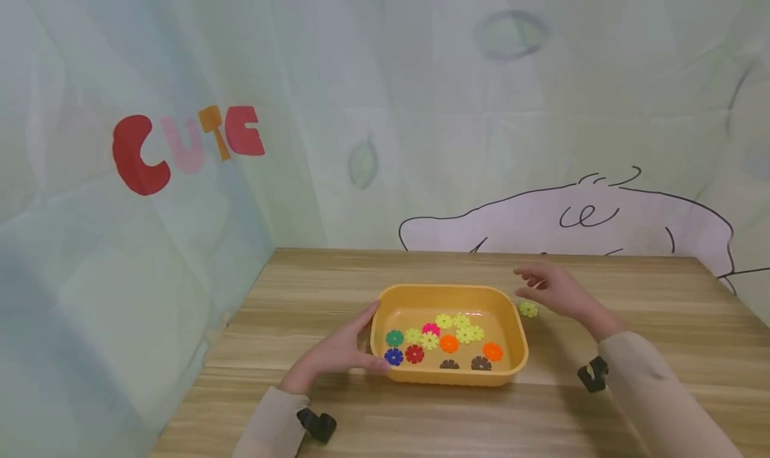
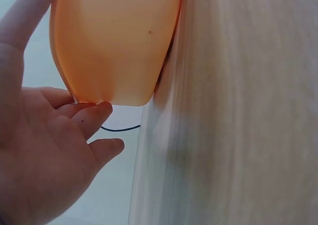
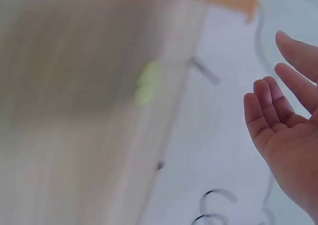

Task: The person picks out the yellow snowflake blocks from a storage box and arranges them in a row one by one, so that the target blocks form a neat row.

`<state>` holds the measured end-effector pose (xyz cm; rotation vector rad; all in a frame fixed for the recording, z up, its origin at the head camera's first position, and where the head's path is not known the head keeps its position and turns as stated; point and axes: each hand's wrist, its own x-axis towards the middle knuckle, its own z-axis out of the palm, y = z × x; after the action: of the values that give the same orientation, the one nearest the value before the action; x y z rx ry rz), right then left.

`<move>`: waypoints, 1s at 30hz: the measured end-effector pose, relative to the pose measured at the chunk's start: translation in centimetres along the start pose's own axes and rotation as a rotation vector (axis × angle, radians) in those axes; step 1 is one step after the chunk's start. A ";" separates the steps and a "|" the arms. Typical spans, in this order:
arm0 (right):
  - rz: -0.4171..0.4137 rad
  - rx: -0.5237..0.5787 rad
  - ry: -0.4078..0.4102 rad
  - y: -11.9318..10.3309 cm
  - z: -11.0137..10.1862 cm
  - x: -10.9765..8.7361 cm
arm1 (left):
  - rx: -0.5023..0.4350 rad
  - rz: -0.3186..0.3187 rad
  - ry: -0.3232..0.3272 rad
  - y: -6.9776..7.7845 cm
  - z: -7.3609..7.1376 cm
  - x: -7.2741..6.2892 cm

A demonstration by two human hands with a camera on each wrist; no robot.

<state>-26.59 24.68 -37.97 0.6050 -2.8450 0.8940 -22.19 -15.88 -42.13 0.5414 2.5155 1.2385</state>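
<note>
Red, pink and orange letters "CUTE" (image 1: pixel 188 147) mark the backdrop behind the tray (image 1: pixel 448 296).

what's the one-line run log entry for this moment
left hand: touches orange tray side | right hand: open, above yellow-green flower piece on table | tray: mixed flower pieces inside

Head cam looks down over table (image 1: pixel 631 297); wrist cams close, sharing tray (image 1: pixel 448 296).

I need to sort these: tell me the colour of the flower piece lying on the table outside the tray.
Yellow-green flower piece, clearest in the head view.
</note>
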 end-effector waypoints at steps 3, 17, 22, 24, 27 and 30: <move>-0.018 0.006 0.002 -2.0 -0.3 0.2 | -0.008 0.006 -0.008 0.0 -0.1 0.0; -0.084 0.083 -0.118 -6.0 3.8 0.6 | -0.028 0.025 -0.020 0.0 -0.2 0.0; -0.075 0.098 -0.174 -6.2 5.5 0.7 | -0.019 0.019 -0.016 0.0 -0.2 -0.1; -0.067 0.097 -0.196 -6.2 6.0 0.8 | -0.015 0.017 -0.012 0.0 -0.1 -0.1; -0.045 0.096 -0.239 -6.2 6.6 0.9 | -0.013 0.014 -0.009 0.0 -0.1 -0.2; -0.019 0.097 -0.278 -6.2 7.1 1.0 | -0.013 0.018 -0.009 -0.1 -0.1 -0.2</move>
<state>-24.86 15.67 -40.29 0.8267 -3.0440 1.0239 -22.12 -16.07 -42.10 0.5663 2.4989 1.2548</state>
